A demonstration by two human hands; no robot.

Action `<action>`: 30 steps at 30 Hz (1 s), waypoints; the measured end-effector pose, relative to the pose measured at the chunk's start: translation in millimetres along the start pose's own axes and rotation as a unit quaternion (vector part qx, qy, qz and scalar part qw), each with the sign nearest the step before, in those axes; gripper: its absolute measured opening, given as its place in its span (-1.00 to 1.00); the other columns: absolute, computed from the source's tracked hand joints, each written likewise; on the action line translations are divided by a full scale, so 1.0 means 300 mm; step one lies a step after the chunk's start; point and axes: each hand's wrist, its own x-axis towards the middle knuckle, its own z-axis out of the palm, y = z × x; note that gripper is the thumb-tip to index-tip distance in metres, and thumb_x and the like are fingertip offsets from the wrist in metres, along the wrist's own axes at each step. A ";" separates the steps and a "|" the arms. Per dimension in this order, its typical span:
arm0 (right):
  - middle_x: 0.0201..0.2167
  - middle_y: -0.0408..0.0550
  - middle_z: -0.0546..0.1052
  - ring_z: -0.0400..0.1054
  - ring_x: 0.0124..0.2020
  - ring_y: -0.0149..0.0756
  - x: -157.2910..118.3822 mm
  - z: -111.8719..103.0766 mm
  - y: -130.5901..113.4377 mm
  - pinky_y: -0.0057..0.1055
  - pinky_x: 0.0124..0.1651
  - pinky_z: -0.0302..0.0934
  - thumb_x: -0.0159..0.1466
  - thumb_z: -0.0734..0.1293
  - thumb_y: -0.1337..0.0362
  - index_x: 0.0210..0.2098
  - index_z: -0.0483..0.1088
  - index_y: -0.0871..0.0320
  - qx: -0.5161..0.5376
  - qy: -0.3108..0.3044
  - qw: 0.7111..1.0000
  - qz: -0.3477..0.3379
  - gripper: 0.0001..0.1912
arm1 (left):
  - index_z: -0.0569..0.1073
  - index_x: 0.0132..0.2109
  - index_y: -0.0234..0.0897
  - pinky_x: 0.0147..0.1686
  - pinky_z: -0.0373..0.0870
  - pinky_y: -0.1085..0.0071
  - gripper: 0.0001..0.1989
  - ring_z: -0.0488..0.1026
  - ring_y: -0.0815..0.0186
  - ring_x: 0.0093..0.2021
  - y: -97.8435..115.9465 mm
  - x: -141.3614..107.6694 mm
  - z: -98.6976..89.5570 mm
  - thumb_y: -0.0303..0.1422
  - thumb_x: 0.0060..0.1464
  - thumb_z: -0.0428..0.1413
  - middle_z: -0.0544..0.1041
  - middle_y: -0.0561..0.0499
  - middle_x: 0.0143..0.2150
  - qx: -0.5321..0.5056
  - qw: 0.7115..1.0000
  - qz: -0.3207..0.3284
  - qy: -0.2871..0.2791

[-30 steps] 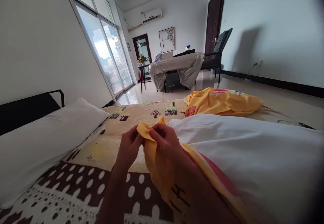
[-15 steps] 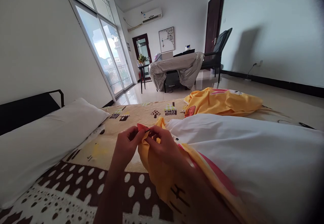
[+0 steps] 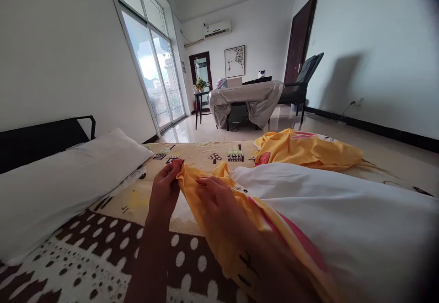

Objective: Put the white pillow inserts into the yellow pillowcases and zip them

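Observation:
A yellow cartoon-print fabric cover [image 3: 194,193] runs from my hands along the edge of a large white quilt or pillow [image 3: 329,202]. Between its thumb and fingers, my left hand [image 3: 164,186] pinches the cover's corner, where a small red patch shows. That corner is raised a little above the bed and pulled taut. My right hand [image 3: 219,202] rests on the yellow fabric just to the right, its fingers extended over the cloth and not closed on it. Part of the cover lies hidden beneath my right forearm.
A second yellow printed cloth [image 3: 308,150] lies crumpled at the bed's far side. On the left a white pillow [image 3: 78,170] leans by the black headboard [image 3: 44,131]. A patterned blanket [image 3: 192,250] covers the bed. Beyond stand a draped table [image 3: 245,93] and a black chair [image 3: 302,83].
My left hand has drawn the red-patched corner left and up, away from my right hand. My right hand has let go of the corner, and its fingers have straightened over the fabric.

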 end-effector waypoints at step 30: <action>-0.15 0.12 0.48 0.37 -0.10 -0.10 0.022 -0.211 0.009 -0.37 -0.27 0.10 0.26 0.17 0.21 -0.19 0.40 0.19 -0.521 -0.251 0.779 0.243 -0.74 | 0.50 -0.41 -0.35 -0.57 0.16 0.53 -0.56 0.25 0.48 -0.59 0.118 0.006 -0.167 0.01 -0.11 0.20 0.39 0.08 -0.59 0.295 0.946 0.010 -0.130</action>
